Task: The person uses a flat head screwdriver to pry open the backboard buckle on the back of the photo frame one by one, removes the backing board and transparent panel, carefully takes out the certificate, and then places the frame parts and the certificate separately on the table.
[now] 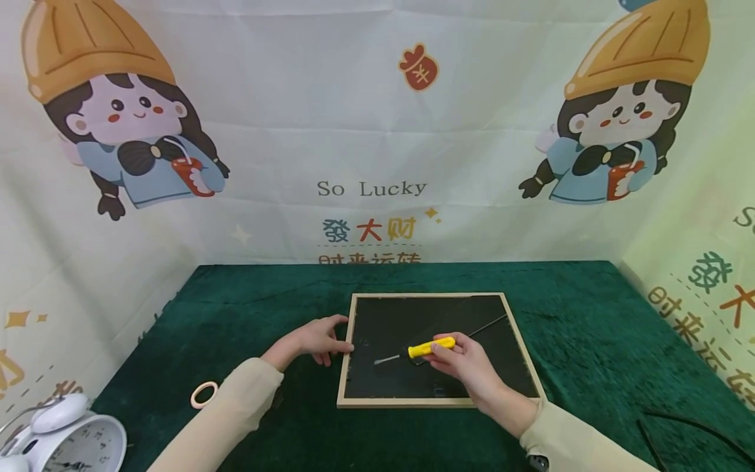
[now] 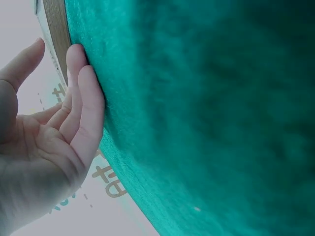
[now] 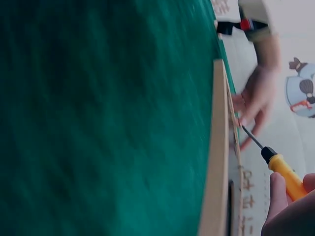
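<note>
A black board in a light wooden frame (image 1: 407,403) lies flat on the green cloth in the head view. My right hand (image 1: 472,370) grips a screwdriver by its yellow handle (image 1: 427,347), above the board. Its metal shaft (image 1: 387,360) points left, and the right wrist view shows the same screwdriver (image 3: 290,181) tilted over the frame. At the frame's left edge, my left hand (image 1: 315,337) touches the wood with thumb and index finger. The left wrist view has its fingers (image 2: 90,105) fairly straight, with the thumb spread apart.
On the left, a wooden-coloured ring (image 1: 204,394) lies beside my sleeve, and a white alarm clock (image 1: 85,446) stands in the corner. A black cable (image 1: 696,423) lies at the right. A thin dark rod (image 1: 488,325) crosses the board. A printed curtain (image 1: 377,131) hangs behind.
</note>
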A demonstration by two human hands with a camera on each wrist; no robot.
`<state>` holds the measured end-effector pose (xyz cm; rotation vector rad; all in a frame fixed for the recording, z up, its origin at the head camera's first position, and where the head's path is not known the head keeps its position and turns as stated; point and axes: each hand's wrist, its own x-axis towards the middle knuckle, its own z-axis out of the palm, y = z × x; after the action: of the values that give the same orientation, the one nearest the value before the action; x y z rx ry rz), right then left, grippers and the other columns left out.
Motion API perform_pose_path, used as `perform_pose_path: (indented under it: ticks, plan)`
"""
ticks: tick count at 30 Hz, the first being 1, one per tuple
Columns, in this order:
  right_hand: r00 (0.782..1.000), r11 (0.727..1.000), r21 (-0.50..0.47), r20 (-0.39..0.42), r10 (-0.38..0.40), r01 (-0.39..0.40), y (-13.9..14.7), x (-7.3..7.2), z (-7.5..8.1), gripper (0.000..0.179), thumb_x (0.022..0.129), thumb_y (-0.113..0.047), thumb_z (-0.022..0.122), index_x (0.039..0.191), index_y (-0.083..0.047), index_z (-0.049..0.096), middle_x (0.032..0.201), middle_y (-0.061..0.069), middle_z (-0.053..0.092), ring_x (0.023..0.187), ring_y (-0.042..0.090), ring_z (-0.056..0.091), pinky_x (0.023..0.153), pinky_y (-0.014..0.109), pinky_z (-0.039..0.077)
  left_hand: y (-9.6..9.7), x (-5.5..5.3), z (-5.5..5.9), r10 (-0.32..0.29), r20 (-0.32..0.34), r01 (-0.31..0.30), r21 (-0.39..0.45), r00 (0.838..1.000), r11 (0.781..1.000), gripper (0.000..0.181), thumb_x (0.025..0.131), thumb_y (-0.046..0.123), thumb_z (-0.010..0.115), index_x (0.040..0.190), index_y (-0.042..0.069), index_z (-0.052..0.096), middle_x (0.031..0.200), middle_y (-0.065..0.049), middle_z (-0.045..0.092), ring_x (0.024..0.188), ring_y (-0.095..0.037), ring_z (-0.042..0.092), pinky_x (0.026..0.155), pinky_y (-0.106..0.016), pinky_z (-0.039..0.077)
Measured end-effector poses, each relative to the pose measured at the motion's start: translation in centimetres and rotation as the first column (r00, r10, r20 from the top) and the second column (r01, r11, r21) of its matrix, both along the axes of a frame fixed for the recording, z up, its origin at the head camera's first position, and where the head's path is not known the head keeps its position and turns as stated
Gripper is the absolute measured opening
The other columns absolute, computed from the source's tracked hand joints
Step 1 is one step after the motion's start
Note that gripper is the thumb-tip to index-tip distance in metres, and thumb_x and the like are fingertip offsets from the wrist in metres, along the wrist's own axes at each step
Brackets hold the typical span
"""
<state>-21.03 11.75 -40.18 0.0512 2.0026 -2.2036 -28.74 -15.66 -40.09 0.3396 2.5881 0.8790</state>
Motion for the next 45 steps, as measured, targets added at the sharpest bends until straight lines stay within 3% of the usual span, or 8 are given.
perform_pose_path:
  ticks: [8,18,25,32,39,41,45]
  plan:
    - [0.988,0.990,-0.034,0.063,0.139,-0.137,-1.7,1.2,-1.0,0.044,0.085,-0.014,0.059,0.115,0.011,0.040,0.098,0.014,0.058,0.090,0.022,0.060,0.077,0.031,0.046,0.7,-0.8,0.1,0.038,0.059,-0.039,0.030,0.998,0.999,0.074,0.082,0.026,0.064,0.138,0.007,0.019,0.070,-0.010,0.056,0.052,-0.019,0.058,0.050,-0.031,0.048]
    - [0.991,0.993,-0.044,0.066,0.116,-0.113,-2.7,1.2,-1.8,0.043,0.085,-0.013,0.059,0.116,0.010,0.040,0.097,0.013,0.059,0.088,0.021,0.060,0.075,0.029,0.046,1.0,-1.0,-0.1,0.039,0.241,-0.073,0.133,0.970,0.988,0.077,0.088,0.019,0.056,0.142,0.010,0.001,0.064,-0.014,0.061,0.046,-0.016,0.057,0.048,-0.030,0.049]
    - [0.995,0.995,-0.026,0.036,0.095,-0.094,-3.2,1.4,-1.8,0.043,0.086,-0.013,0.058,0.116,0.011,0.039,0.099,0.015,0.059,0.087,0.021,0.061,0.074,0.029,0.047,1.0,-1.1,-0.2,0.035,0.252,-0.076,0.157,0.967,0.985,0.076,0.088,0.016,0.054,0.142,0.009,0.000,0.064,-0.015,0.061,0.045,-0.017,0.058,0.047,-0.031,0.049]
    - [0.987,0.988,0.128,-0.127,0.103,-0.086,-3.8,1.8,-1.4,0.039,0.084,-0.015,0.061,0.111,0.008,0.045,0.100,0.017,0.059,0.087,0.022,0.060,0.073,0.030,0.047,0.9,-0.9,-0.2,0.017,0.266,-0.072,0.199,0.964,0.977,0.075,0.089,0.013,0.054,0.141,0.008,0.000,0.064,-0.016,0.061,0.045,-0.017,0.057,0.048,-0.032,0.049]
    - [0.998,0.998,0.005,-0.001,0.069,-0.069,-3.7,1.4,-1.8,0.044,0.085,-0.015,0.058,0.116,0.010,0.040,0.097,0.014,0.059,0.087,0.021,0.060,0.074,0.028,0.047,0.8,-1.1,-0.2,0.014,0.280,-0.076,0.214,0.960,0.974,0.073,0.090,0.011,0.051,0.141,0.007,-0.001,0.064,-0.017,0.061,0.044,-0.016,0.057,0.047,-0.032,0.049]
    - [0.997,0.997,0.038,-0.028,0.072,-0.071,-3.8,1.5,-1.7,0.043,0.085,-0.015,0.059,0.115,0.009,0.041,0.097,0.014,0.059,0.087,0.021,0.060,0.073,0.028,0.047,0.9,-1.1,-0.3,0.016,0.284,-0.079,0.213,0.959,0.974,0.073,0.090,0.011,0.051,0.141,0.007,-0.001,0.064,-0.017,0.061,0.044,-0.016,0.057,0.047,-0.032,0.049]
    - [0.980,0.985,0.157,-0.167,0.104,-0.077,-4.2,1.6,-1.4,0.038,0.085,-0.015,0.060,0.111,0.008,0.045,0.099,0.016,0.059,0.087,0.022,0.060,0.072,0.029,0.048,0.9,-1.1,-0.4,0.018,0.286,-0.082,0.213,0.958,0.973,0.073,0.090,0.011,0.052,0.141,0.007,0.000,0.064,-0.017,0.061,0.044,-0.016,0.057,0.047,-0.031,0.049]
